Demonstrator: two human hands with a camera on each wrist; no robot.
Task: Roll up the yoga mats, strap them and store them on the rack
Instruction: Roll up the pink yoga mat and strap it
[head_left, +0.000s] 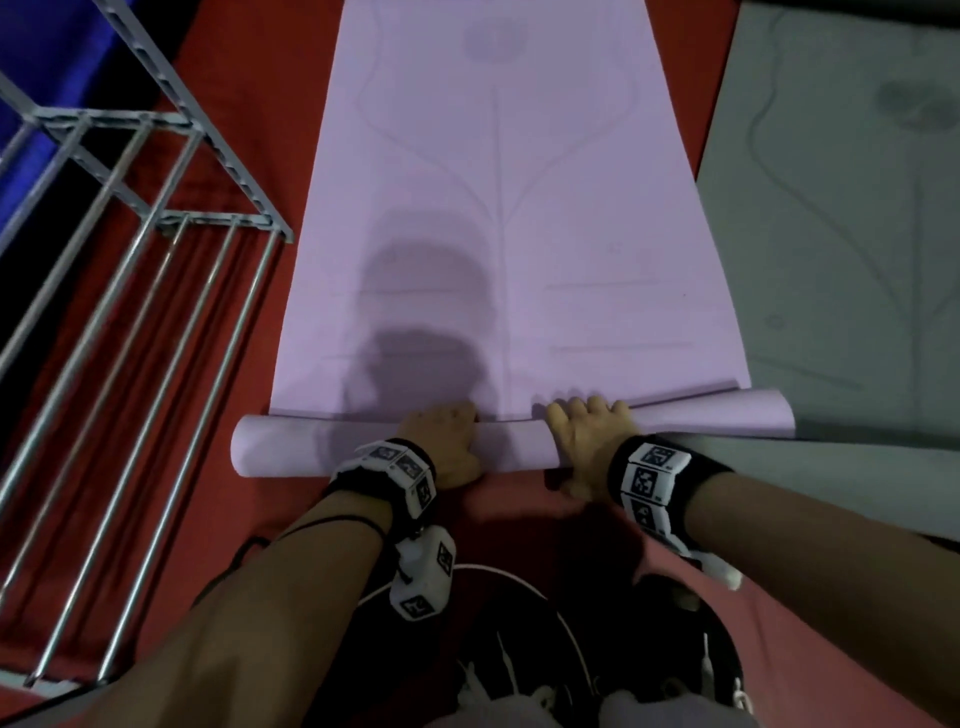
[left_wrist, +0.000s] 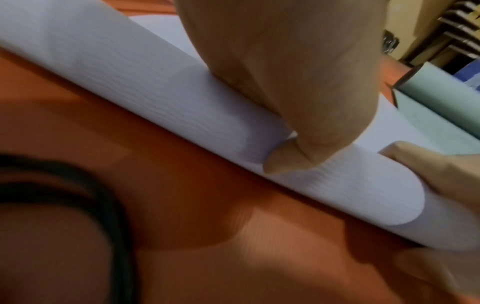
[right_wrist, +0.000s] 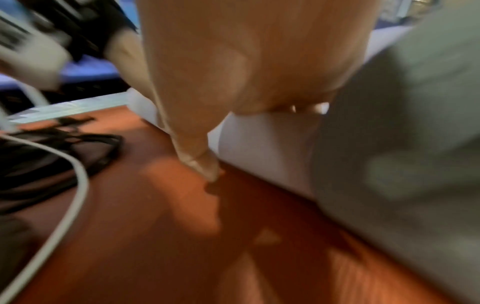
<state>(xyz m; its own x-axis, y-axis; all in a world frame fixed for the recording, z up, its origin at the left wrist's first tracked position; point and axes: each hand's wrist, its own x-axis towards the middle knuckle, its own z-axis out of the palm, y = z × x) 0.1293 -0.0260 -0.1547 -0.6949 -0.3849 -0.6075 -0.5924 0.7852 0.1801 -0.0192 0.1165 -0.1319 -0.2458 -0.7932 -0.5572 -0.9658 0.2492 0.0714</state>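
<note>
where the near end of the lilac yoga mat (head_left: 509, 208) has been turned over into a short roll (head_left: 291, 447), both hands sit on top of that roll, side by side near its middle. the left hand (head_left: 447, 441) lies over the roll with fingers curled across the far side and the thumb (left_wrist: 280, 160) pressed against the near face, so it grips the roll. the right hand (head_left: 587, 441) is placed the same way: fingers draped over the top, thumb (right_wrist: 205, 164) reaching down the near side to the floor line. the right wrist view is blurred, so finer finger detail cannot be told.

the roll lies crosswise on the red floor (head_left: 234, 130), its right end sitting slightly skewed and overlapping the edge of a grey-green mat (head_left: 841, 234) spread flat just beside the lilac one. the rest of the lilac mat extends flat away from the person, printed with faint alignment lines.

a metal rack (head_left: 130, 249) with parallel bars stands to the left, just beside the lilac mat. black and white cables (right_wrist: 72, 164) lie on the floor near the person's knees.
</note>
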